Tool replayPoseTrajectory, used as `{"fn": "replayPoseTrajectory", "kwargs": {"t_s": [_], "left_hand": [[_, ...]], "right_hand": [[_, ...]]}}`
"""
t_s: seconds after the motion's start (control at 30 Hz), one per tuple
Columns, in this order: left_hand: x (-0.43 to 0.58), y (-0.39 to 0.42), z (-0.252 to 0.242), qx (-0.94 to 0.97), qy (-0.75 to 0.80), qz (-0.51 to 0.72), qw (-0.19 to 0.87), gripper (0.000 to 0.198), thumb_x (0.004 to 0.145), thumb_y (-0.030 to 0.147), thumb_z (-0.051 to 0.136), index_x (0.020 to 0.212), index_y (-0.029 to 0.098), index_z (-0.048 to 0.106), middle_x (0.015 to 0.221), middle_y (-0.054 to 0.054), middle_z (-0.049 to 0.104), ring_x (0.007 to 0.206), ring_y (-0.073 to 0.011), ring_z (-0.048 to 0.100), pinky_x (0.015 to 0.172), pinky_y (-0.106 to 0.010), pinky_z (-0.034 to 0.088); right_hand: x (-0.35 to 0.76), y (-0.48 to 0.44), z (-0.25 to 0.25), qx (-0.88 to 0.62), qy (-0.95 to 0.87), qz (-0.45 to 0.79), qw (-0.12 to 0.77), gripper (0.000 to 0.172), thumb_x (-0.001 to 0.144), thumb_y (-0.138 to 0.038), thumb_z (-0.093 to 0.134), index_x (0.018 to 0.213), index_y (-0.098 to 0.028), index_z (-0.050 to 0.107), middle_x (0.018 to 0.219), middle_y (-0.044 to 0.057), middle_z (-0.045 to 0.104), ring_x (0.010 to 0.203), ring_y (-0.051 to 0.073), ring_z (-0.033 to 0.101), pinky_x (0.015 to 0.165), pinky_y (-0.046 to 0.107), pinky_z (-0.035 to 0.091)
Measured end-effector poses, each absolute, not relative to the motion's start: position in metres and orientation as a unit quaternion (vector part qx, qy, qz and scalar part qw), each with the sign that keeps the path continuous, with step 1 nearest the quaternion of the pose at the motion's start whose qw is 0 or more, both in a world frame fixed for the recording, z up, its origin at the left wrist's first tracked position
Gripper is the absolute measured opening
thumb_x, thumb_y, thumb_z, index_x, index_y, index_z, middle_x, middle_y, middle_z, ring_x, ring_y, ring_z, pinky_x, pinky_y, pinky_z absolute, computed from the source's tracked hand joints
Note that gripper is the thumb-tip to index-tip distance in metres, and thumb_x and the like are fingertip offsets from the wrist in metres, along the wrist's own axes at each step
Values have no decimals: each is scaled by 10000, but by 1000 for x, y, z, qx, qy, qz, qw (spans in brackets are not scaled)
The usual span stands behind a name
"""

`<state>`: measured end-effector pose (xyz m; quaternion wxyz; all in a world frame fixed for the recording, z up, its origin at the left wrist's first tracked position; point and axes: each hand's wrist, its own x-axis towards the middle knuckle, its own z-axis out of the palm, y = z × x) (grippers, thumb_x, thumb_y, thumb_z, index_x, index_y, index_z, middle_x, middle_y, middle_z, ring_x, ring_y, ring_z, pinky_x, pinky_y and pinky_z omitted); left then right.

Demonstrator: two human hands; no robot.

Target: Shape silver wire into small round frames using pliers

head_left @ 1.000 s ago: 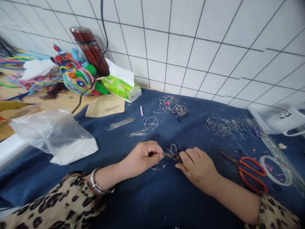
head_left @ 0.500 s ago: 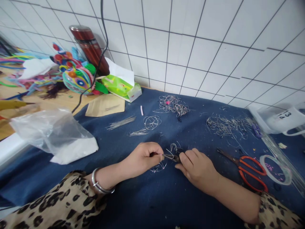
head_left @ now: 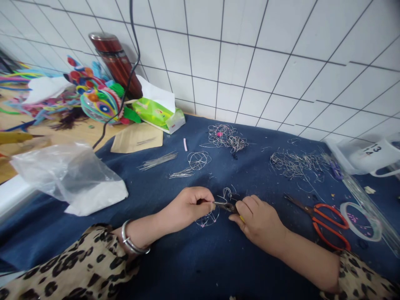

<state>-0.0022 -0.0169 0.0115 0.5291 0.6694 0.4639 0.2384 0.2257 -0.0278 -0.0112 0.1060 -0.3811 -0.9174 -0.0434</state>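
Pinching the beaded wire frame (head_left: 208, 219) well in from the far edge of the bench (head_left: 262, 268), the left hand (head_left: 189, 208) leaves more of it showing than a second ago. The right hand (head_left: 261, 221) clasps the pliers (head_left: 230, 207), tips by the left. Beyond, the pink-flecked wire tangle (head_left: 226, 137) lies unmoved near that edge.
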Motion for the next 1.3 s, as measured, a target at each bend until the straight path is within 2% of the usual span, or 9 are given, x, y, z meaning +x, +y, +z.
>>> {"fn": "replayPoseTrajectory", "kwargs": {"t_s": [0.27,0.43,1.1,1.3], "left_hand": [[-4,-14,14,759,437,255,410,162,820,135,487,681,127,569,624,19,462,591,-88,444,581,-217,365],[-5,-13,13,772,419,256,405,156,841,155,474,735,132,586,656,2,497,624,-99,473,597,-222,382],[-8,-11,15,720,424,230,499,180,837,221,485,716,133,585,683,13,472,598,-86,445,563,-209,366],[-9,-8,17,680,419,212,564,170,820,245,514,726,126,590,689,17,469,585,-79,430,544,-201,351]], "right_hand": [[226,-27,-6,-426,-891,116,100,289,884,-434,410,815,-173,512,780,33,522,719,149,492,641,266,400],[227,-26,-4,-431,-884,146,104,301,889,-437,395,827,-169,517,773,33,524,713,146,495,645,268,413],[227,-21,-6,-389,-916,15,95,250,867,-386,449,885,-157,549,801,56,519,753,181,457,658,310,398],[231,-18,-6,-355,-928,-28,108,243,872,-355,444,922,-143,551,807,65,521,743,180,437,659,317,384]]}}
